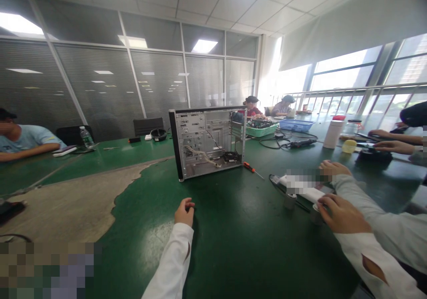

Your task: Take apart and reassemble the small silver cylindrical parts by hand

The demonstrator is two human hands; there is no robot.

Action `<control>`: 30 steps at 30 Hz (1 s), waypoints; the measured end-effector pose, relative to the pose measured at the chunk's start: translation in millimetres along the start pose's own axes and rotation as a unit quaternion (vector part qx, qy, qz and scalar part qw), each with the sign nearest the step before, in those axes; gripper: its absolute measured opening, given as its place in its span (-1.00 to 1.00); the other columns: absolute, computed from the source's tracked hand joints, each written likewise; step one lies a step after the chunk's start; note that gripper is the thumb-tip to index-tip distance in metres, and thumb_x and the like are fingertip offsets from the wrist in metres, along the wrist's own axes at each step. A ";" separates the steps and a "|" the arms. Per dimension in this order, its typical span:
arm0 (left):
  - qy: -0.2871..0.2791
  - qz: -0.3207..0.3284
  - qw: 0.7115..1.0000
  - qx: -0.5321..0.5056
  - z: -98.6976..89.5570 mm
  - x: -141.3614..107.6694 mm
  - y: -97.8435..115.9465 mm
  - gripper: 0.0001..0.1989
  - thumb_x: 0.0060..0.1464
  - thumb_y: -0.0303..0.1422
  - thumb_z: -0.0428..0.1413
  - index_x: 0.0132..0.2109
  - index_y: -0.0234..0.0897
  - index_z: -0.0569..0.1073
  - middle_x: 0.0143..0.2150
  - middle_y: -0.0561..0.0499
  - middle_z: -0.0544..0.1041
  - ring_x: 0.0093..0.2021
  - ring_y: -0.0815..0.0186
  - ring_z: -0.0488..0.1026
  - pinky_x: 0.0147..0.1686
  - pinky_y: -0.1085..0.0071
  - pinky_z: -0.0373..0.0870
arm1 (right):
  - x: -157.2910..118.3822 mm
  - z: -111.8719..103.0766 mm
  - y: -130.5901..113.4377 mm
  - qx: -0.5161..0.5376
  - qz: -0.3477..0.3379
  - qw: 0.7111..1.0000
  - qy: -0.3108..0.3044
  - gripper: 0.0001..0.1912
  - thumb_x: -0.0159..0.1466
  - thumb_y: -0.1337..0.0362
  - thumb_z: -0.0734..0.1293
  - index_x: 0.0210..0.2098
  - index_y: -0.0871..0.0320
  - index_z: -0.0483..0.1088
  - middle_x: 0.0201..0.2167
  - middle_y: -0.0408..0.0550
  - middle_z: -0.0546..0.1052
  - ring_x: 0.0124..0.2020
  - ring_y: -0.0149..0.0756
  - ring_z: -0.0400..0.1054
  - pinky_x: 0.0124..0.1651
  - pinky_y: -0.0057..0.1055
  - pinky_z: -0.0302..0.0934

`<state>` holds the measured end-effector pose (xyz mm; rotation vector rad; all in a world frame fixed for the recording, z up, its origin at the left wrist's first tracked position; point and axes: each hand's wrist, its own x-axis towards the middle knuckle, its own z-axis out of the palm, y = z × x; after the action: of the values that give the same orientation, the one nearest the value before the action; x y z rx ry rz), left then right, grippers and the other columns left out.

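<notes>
My left hand (pixel 184 212) rests on the green table, fingers loosely curled and thumb apart, with nothing visible in it. Ahead of it stands an opened computer case (pixel 210 143), its bare metal inside, loose cables and a black fan (pixel 231 156) showing. To the right, my right hand (pixel 345 214) has its fingers round the top of a small cylindrical container (pixel 316 215), partly hidden by the hand. A similar container (pixel 290 201) stands left of it. An orange-handled screwdriver (pixel 249 167) lies beside the case's lower right corner.
A co-worker's hand (pixel 333 170) lies by a white object (pixel 310 192) close to my right hand. Green basket (pixel 262 130), blue basket (pixel 296 125), black cables (pixel 287 143) and a pale thermos (pixel 332 134) stand farther back. The table covering (pixel 143 174) is torn at left.
</notes>
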<state>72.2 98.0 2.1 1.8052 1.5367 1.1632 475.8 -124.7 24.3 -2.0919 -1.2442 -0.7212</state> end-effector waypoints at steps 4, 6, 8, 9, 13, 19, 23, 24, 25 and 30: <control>-0.018 0.005 1.000 0.003 -1.7 1.1 -2.1 -0.71 -0.20 -0.57 -0.03 -0.24 -0.24 0.33 -0.39 0.07 0.51 -0.32 0.39 0.43 -0.32 0.50 0.29 | 8.4 6.5 -13.4 -0.094 -0.105 0.989 -0.042 -0.67 0.08 0.15 0.09 -0.27 0.17 0.32 -0.19 0.07 0.35 -0.23 -0.12 0.25 -0.27 -0.26 0.12; -0.018 0.003 1.000 0.002 -2.7 0.9 -2.3 -0.70 -0.20 -0.56 -0.03 -0.24 -0.24 0.33 -0.38 0.07 0.51 -0.32 0.38 0.43 -0.31 0.50 0.29 | 15.5 13.4 -22.4 -0.121 -0.119 0.983 -0.074 -0.65 0.06 0.15 0.12 -0.21 0.14 0.30 -0.13 0.06 0.32 -0.20 -0.10 0.24 -0.25 -0.23 0.10; -0.019 0.003 1.000 -0.001 -2.9 0.3 -2.3 -0.70 -0.20 -0.56 -0.03 -0.24 -0.24 0.33 -0.39 0.06 0.51 -0.32 0.38 0.43 -0.30 0.49 0.29 | 23.4 20.0 -32.1 -0.150 -0.109 0.976 -0.118 -0.63 0.05 0.14 0.14 -0.17 0.10 0.27 -0.12 0.06 0.32 -0.20 -0.09 0.25 -0.24 -0.19 0.09; -0.017 0.004 1.000 -0.001 -2.7 0.1 -2.3 -0.70 -0.20 -0.56 -0.03 -0.24 -0.24 0.33 -0.39 0.06 0.51 -0.32 0.37 0.43 -0.30 0.48 0.29 | 27.3 22.8 -36.3 -0.159 -0.101 0.971 -0.147 -0.64 0.05 0.14 0.14 -0.16 0.09 0.26 -0.14 0.06 0.34 -0.22 -0.09 0.26 -0.24 -0.18 0.08; 0.001 0.000 1.000 -0.003 -0.4 -0.1 -2.9 -0.70 -0.20 -0.59 -0.04 -0.25 -0.26 0.34 -0.40 0.05 0.51 -0.33 0.38 0.42 -0.31 0.48 0.29 | 39.9 30.1 -44.5 -0.151 -0.091 0.950 -0.256 -0.70 0.06 0.20 0.15 -0.20 0.08 0.27 -0.27 0.00 0.41 -0.31 -0.15 0.31 -0.24 -0.18 0.06; -0.014 0.001 1.000 -0.010 -0.6 1.3 -5.5 -0.70 -0.20 -0.58 -0.04 -0.23 -0.26 0.33 -0.38 0.04 0.50 -0.32 0.38 0.42 -0.31 0.48 0.28 | 45.4 35.6 -39.1 -0.116 -0.089 0.941 -0.304 -0.69 0.06 0.22 0.15 -0.19 0.11 0.24 -0.25 0.03 0.41 -0.25 -0.13 0.30 -0.28 -0.27 0.08; -0.022 0.010 1.000 -0.013 -1.0 1.4 -6.7 -0.70 -0.19 -0.57 -0.05 -0.22 -0.28 0.32 -0.38 0.04 0.50 -0.32 0.38 0.42 -0.31 0.48 0.28 | 48.6 32.7 -40.8 -0.114 -0.108 0.939 -0.307 -0.72 0.04 0.22 0.18 -0.25 0.15 0.26 -0.31 0.04 0.43 -0.26 -0.15 0.31 -0.25 -0.31 0.06; -0.017 0.008 1.000 -0.012 -0.7 1.3 -6.7 -0.70 -0.19 -0.57 -0.05 -0.22 -0.28 0.32 -0.39 0.04 0.50 -0.32 0.38 0.41 -0.31 0.48 0.28 | 50.9 30.3 -43.5 -0.118 -0.113 0.940 -0.299 -0.73 0.04 0.22 0.18 -0.27 0.16 0.26 -0.34 0.05 0.43 -0.27 -0.15 0.31 -0.23 -0.31 0.05; -0.013 0.007 1.000 -0.011 -0.5 1.2 -6.6 -0.70 -0.19 -0.58 -0.06 -0.23 -0.28 0.32 -0.39 0.04 0.50 -0.33 0.38 0.41 -0.31 0.48 0.28 | 53.9 27.2 -47.7 -0.123 -0.118 0.943 -0.287 -0.74 0.04 0.22 0.18 -0.28 0.18 0.26 -0.35 0.06 0.43 -0.27 -0.15 0.31 -0.21 -0.31 0.04; -0.029 0.016 0.999 -0.002 -2.1 0.3 -4.4 -0.70 -0.19 -0.56 -0.05 -0.22 -0.27 0.32 -0.37 0.05 0.50 -0.32 0.38 0.41 -0.31 0.48 0.28 | 67.6 13.0 -99.2 -0.054 -0.135 0.965 -0.219 -0.64 0.08 0.18 0.14 -0.16 0.21 0.18 -0.31 0.06 0.42 -0.27 -0.16 0.30 -0.22 -0.32 0.04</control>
<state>68.1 99.0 -0.4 1.8517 1.4772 1.1176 416.8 -38.1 84.4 -2.2732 -1.7934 -0.4564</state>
